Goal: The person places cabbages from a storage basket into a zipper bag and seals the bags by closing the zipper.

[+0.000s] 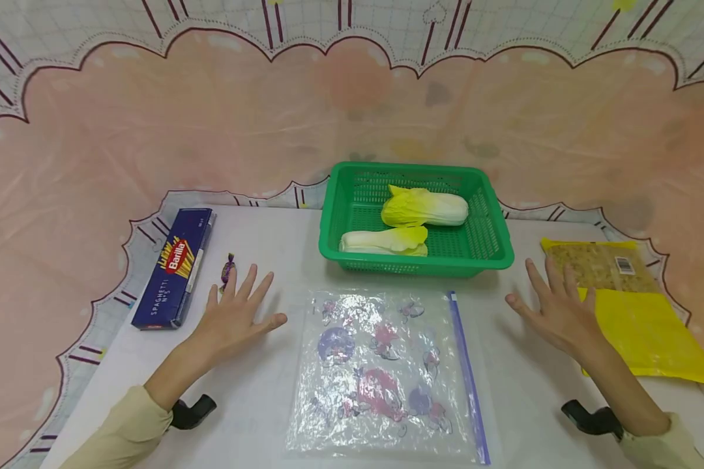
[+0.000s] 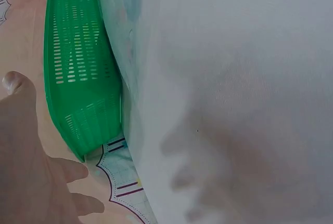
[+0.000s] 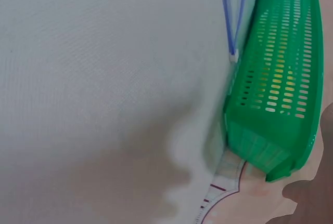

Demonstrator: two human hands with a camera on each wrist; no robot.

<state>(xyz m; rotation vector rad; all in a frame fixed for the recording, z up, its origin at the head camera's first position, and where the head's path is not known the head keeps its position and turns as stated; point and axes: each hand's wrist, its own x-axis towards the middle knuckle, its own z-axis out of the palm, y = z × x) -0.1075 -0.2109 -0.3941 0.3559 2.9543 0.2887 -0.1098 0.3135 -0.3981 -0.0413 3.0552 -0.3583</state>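
Both hands are held palm down over the white table with fingers spread, and neither holds anything. My left hand [image 1: 231, 322] is nearest a small purple wrapped candy [image 1: 227, 270], which its fingertips partly overlap in the head view. On the other side, my right hand [image 1: 563, 319] hovers beside a yellow bag of grain-like food [image 1: 633, 312], its fingers overlapping the bag's left edge. Between the hands lies a flat, clear zip bag [image 1: 387, 378] with pink and purple prints and a purple slider strip along its right side. In the left wrist view the thumb and fingers [image 2: 26, 151] show at the left.
A green basket [image 1: 416, 264] stands at the back middle, holding two heads of pale leafy cabbage [image 1: 428, 207]. A blue Barilla spaghetti box [image 1: 173, 270] lies at the left. Patterned pink cloth [image 1: 258, 130] hangs behind the white table [image 1: 252, 404].
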